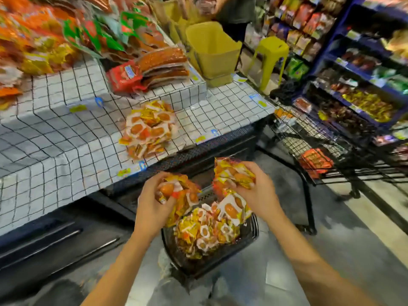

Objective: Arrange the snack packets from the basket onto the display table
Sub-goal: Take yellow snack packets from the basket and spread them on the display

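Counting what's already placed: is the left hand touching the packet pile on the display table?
Apart. Head view: the left hand grips its own packets above the basket; checked cloth and the table edge lie between it and the pile.

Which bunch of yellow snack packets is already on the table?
The heap on the lower checked cloth; other packets are in the basket, left hand and right hand.

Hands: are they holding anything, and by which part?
Yes. The left hand clutches packets round the bunch's left end; the right hand clutches more packets round their middle, both above the basket.
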A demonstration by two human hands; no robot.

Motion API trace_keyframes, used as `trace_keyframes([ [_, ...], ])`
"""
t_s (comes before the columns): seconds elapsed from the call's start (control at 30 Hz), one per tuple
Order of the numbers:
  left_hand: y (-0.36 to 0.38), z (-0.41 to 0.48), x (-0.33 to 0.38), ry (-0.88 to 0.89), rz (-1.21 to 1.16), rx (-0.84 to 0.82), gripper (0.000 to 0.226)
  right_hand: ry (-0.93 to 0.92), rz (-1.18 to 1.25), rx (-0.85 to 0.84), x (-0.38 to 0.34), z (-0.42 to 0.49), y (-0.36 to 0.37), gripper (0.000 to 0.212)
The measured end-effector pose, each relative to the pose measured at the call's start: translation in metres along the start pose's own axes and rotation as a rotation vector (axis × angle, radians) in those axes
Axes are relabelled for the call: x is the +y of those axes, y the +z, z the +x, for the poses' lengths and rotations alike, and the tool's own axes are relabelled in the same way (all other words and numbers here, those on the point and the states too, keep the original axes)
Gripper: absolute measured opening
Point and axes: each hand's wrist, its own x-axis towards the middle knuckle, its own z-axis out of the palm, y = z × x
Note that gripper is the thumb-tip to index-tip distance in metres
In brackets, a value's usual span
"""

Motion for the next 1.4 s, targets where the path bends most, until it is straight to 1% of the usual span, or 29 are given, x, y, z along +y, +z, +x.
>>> trace_keyframes([
  [0.1, 0.036, -0.022, -0.026, -0.070, 0.036, -0.071, 0.048, 0.100, -0.025, -0.016, 0.045, -0.018, 0.000, 0.045],
  [0.23, 0.074, -0.042, -0.081, -0.187, 0.074, -0.161, 0.046, 0.263, -0.101, -0.081, 0.102, -0.025, 0.019, 0.056],
  [0.3, 0.094, -0.048, -0.115, -0.235, 0.091, -0.189, 0.046, 0.314, -0.133, -0.119, 0.140, -0.022, 0.039, 0.055],
  [0.4, 0.130, -0.054, -0.176, -0.345, 0.045, -0.232, 0.046, 0.335, -0.194, -0.163, 0.196, -0.016, 0.076, 0.047],
  [0.47, 0.156, -0.058, -0.220, -0.381, 0.046, -0.269, 0.049, 0.326, -0.207, -0.189, 0.234, -0.011, 0.102, 0.048],
  [0.63, 0.213, -0.068, -0.310, -0.501, 0.140, -0.234, 0.053, 0.322, -0.246, -0.231, 0.331, 0.001, 0.170, 0.049],
  [0.8, 0.255, -0.084, -0.376, -0.515, 0.178, -0.236, 0.054, 0.361, -0.285, -0.307, 0.407, 0.004, 0.229, 0.059],
  [0.93, 0.271, -0.093, -0.410, -0.515, 0.185, -0.310, 0.056, 0.370, -0.301, -0.371, 0.446, -0.006, 0.254, 0.051],
  [1.07, 0.269, -0.095, -0.410, -0.540, 0.150, -0.413, 0.067, 0.358, -0.382, -0.470, 0.443, -0.011, 0.254, 0.036],
  [1.13, 0.259, -0.090, -0.398, -0.568, 0.188, -0.447, 0.059, 0.358, -0.477, -0.518, 0.422, -0.010, 0.244, 0.037],
  [1.23, 0.228, -0.068, -0.352, -0.548, 0.331, -0.456, 0.041, 0.321, -0.608, -0.573, 0.367, 0.000, 0.220, 0.043],
  [1.3, 0.200, -0.047, -0.309, -0.458, 0.405, -0.464, 0.033, 0.264, -0.680, -0.583, 0.318, 0.012, 0.202, 0.041],
  [1.4, 0.144, -0.009, -0.230, -0.367, 0.455, -0.456, 0.033, 0.191, -0.754, -0.586, 0.231, 0.031, 0.174, 0.036],
])
